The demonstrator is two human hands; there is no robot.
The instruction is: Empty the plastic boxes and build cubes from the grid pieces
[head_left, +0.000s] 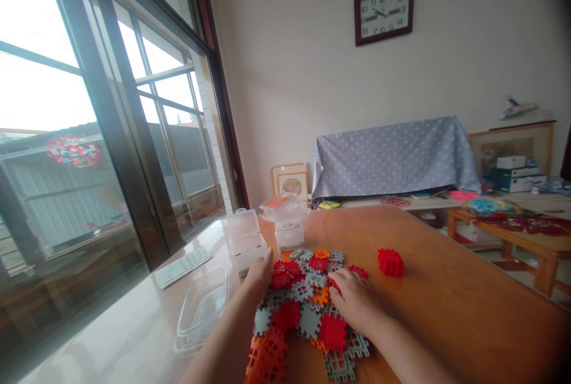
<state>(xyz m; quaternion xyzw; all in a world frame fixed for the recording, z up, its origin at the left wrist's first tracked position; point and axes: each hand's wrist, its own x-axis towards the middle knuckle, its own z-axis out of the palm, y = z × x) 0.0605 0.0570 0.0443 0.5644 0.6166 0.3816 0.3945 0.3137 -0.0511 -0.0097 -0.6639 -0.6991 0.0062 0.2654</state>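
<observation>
A pile of interlocking plastic tiles (307, 295) in red, grey and orange lies between my hands on the wooden table. My right hand (354, 298) rests over the right side of the pile, its fingers curled on a red tile (333, 284). Another red tile (359, 271) shows just beyond its knuckles. My left hand (259, 271) stands edge-on at the pile's left side, a digit stretched upward and nothing visible in it; its other fingers are mostly hidden. To the right, apart from the pile, sits a stack of red tiles (391, 262).
Left of my left arm lies a clear plastic container (203, 307), with a white keyboard-like panel (184, 266) behind it. An open-lidded translucent box (245, 241) and more clear tubs (285, 211) stand beyond the pile. A low wooden bench (546, 241) is off to the right.
</observation>
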